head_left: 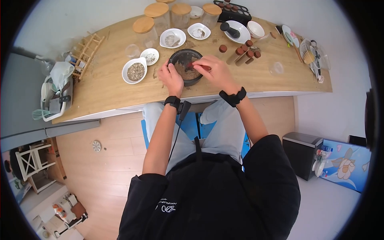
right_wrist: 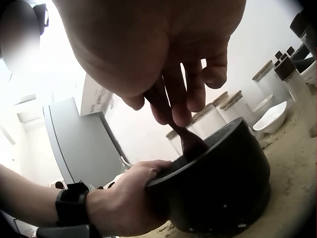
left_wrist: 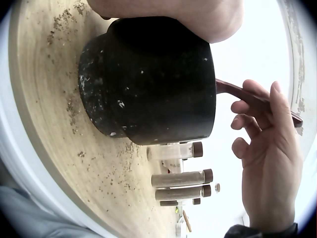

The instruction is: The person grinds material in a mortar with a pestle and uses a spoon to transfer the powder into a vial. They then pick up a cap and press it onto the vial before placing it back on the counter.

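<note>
A black mortar (head_left: 195,82) stands near the table's front edge with brown ground powder (head_left: 185,72) inside. My left hand (head_left: 173,79) grips its left side, the thumb over the rim in the right wrist view. Over the mortar's right side, my right hand (head_left: 219,73) pinches the handle of a dark red-brown spoon (left_wrist: 245,96). The spoon's bowl (right_wrist: 192,145) reaches down inside the rim. Left of the mortar are a white spouted bowl of mixed flakes (head_left: 136,72) and a small white dish of pale bits (head_left: 150,56).
Behind the mortar sit two white dishes (head_left: 173,38) of powder and wooden-lidded jars (head_left: 157,18). Several brown-capped tubes (head_left: 239,56) stand to the right, near a white bowl (head_left: 240,34) with a dark pestle (head_left: 230,29). Crumbs (left_wrist: 74,111) are scattered around the mortar.
</note>
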`<action>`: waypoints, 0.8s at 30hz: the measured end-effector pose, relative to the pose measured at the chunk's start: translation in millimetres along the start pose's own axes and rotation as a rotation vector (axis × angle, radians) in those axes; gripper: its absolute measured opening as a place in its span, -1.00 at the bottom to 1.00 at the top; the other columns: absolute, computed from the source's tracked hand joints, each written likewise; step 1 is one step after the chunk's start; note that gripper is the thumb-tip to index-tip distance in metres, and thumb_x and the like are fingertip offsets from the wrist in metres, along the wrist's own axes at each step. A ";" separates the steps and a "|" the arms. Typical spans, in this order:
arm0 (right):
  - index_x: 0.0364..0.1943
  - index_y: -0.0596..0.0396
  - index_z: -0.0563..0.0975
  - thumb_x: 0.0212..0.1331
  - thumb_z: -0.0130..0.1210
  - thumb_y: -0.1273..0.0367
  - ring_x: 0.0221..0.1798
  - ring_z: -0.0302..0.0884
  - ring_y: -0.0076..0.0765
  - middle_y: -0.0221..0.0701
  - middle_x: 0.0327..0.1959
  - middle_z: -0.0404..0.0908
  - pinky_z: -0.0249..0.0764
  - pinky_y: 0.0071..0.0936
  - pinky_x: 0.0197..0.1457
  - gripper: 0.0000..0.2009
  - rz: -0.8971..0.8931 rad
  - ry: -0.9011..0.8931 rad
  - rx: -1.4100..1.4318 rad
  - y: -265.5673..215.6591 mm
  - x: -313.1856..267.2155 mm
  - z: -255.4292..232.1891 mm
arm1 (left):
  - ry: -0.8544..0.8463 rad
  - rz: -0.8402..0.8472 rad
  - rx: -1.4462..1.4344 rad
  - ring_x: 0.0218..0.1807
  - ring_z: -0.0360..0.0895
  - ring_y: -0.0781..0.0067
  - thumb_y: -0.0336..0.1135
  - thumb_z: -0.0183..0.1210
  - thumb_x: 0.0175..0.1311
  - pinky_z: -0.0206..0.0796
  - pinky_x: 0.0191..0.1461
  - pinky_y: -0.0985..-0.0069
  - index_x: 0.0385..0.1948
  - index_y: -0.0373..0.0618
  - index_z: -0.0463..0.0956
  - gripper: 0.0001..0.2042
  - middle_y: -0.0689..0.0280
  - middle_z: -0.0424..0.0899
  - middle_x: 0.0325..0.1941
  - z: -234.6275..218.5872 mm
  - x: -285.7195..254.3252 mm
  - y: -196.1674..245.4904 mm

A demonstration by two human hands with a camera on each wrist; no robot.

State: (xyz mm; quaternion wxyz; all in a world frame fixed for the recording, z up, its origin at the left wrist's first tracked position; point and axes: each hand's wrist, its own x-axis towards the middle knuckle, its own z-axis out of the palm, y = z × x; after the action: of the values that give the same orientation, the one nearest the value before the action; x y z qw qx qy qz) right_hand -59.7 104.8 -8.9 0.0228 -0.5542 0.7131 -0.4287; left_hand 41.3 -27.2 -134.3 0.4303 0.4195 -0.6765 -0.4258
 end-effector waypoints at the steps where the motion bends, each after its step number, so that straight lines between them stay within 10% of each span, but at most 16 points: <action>1: -0.28 0.08 0.67 0.19 0.25 0.36 -0.34 0.54 -0.24 -0.39 -0.38 0.60 0.46 -0.37 -0.33 -0.89 -0.003 -0.001 0.000 0.2 4.2 -2.1 | 0.003 0.000 -0.001 0.17 0.30 -0.05 -0.17 -0.07 0.46 0.04 0.31 0.09 0.12 -0.09 0.51 -0.66 -0.02 0.45 0.06 -0.2 0.6 -0.6; 7: -0.29 0.01 0.68 0.19 0.24 0.31 -0.36 0.56 -0.23 -0.46 -0.39 0.59 0.49 -0.35 -0.34 -0.88 -0.228 -0.047 -0.293 2.4 -6.4 -5.1 | 0.019 -0.002 0.032 0.18 0.29 -0.06 -0.12 -0.07 0.47 0.03 0.31 0.08 0.13 -0.04 0.51 -0.64 -0.02 0.43 0.08 0.7 -1.9 -1.4; 12: -0.27 0.05 0.69 0.23 0.23 0.30 -0.39 0.58 -0.24 -0.38 -0.42 0.60 0.47 -0.38 -0.34 -0.86 0.060 -0.043 0.000 -0.8 -16.7 -4.1 | 0.013 -0.019 0.043 0.18 0.28 -0.06 -0.08 -0.09 0.48 0.02 0.32 0.05 0.14 -0.01 0.50 -0.63 0.00 0.42 0.10 2.3 -1.4 -3.4; 24: -0.25 0.11 0.68 0.27 0.19 0.30 -0.38 0.58 -0.20 -0.29 -0.38 0.63 0.47 -0.36 -0.30 -0.82 0.024 -0.093 0.001 6.0 -6.5 -2.9 | -0.017 -0.073 0.037 0.19 0.27 -0.09 -0.14 -0.06 0.47 0.03 0.31 0.06 0.14 -0.03 0.50 -0.65 -0.02 0.42 0.12 0.1 -0.7 2.3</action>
State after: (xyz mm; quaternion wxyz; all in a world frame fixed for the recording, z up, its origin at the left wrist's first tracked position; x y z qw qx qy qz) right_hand -63.3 111.8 -13.8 0.0613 -0.5648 0.7177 -0.4026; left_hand 41.0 -25.9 -132.3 0.4010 0.4481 -0.6722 -0.4320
